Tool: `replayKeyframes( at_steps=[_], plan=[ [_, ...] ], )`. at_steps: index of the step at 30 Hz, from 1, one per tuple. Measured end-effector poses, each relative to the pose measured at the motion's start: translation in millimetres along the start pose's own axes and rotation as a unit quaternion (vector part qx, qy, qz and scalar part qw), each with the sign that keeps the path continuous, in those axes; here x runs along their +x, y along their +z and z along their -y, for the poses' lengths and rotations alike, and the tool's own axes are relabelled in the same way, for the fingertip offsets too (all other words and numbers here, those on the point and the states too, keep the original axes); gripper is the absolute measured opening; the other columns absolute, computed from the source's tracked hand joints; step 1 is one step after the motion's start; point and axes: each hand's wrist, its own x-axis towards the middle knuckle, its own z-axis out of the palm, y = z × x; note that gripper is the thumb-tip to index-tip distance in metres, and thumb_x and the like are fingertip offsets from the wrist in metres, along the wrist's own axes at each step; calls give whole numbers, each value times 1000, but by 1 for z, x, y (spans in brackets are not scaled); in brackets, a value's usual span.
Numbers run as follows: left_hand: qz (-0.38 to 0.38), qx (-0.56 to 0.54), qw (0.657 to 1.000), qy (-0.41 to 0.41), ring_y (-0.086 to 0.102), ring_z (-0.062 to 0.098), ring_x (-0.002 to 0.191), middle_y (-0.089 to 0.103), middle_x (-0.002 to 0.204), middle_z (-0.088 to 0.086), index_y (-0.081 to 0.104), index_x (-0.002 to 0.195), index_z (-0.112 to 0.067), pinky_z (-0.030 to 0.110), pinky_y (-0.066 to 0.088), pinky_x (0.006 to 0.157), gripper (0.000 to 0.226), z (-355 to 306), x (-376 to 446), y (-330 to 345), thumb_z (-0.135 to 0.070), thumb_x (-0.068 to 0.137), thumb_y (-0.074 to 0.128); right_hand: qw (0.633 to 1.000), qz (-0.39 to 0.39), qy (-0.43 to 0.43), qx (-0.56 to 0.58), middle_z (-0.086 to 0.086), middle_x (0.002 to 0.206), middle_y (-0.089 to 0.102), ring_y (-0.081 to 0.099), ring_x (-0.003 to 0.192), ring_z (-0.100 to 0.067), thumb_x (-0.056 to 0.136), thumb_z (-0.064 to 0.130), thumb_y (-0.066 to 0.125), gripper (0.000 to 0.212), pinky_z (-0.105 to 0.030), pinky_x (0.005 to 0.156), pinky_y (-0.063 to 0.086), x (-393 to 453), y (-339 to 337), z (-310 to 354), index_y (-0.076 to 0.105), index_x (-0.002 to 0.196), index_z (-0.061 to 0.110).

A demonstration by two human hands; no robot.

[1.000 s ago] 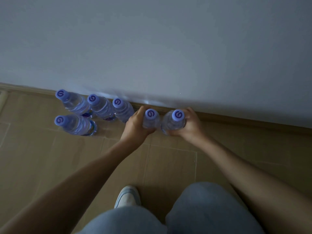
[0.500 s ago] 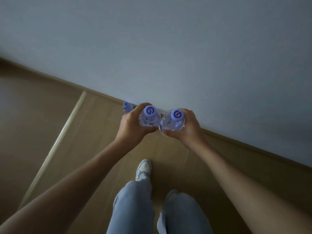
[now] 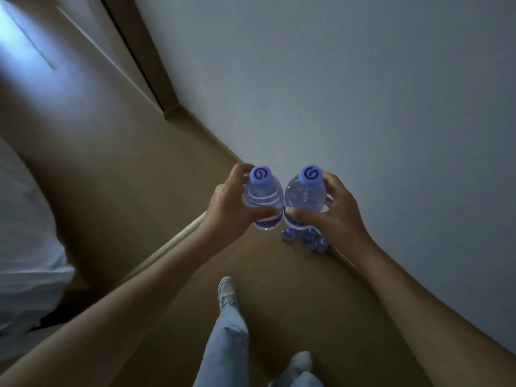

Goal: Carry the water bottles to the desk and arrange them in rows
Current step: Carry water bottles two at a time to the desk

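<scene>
Two bottles up off the floor, one per hand. The left hand (image 3: 231, 208) wraps its fingers round the left bottle (image 3: 262, 195), and the right hand (image 3: 332, 208) clamps the right bottle (image 3: 305, 194) the same way. Both stand upright, purple caps pointing at the camera, long axes vertical, shoulders just touching between the two grips. Low and just beyond the hands, more bottles on the floor (image 3: 304, 237) sit against the wall (image 3: 363, 93), partly hidden. No desk in view, so which way the carry goes cannot be told from here. Both hands sit level, neither leading; keeping the bottles vertical looks like the key.
</scene>
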Motion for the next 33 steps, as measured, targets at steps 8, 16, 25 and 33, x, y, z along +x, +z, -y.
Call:
replayKeyframes(
  at_steps=[8,16,25,33],
  plan=[
    [-96,7,995,-6,69,12,90,71,100,-9,58,108,-23,43,58,80,63,14,57,-203,-27,57,94,993,80,-88,16,19,107,66,66,96,6,68,32,87,64,-13,79,54,117,138,132,58,123,16],
    [-184,10,983,-7,69,15,99,71,108,-3,61,122,-16,44,59,84,68,49,101,-383,-32,63,90,972,183,-146,32,12,106,72,70,97,-5,67,36,85,64,-20,81,57,228,290,236,63,123,14],
    [-260,-80,958,-93,72,17,95,74,102,-3,68,114,-20,43,58,88,53,110,184,-543,-12,66,89,933,308,-172,76,15,103,75,73,93,-7,73,24,88,53,-13,74,55,373,442,329,65,121,24],
    [-278,-125,946,-110,69,17,98,73,106,6,68,114,-14,23,53,82,50,153,290,-700,1,69,83,893,397,-202,60,7,112,74,72,102,-12,70,20,90,63,-38,90,58,536,582,422,63,127,20]
  ],
)
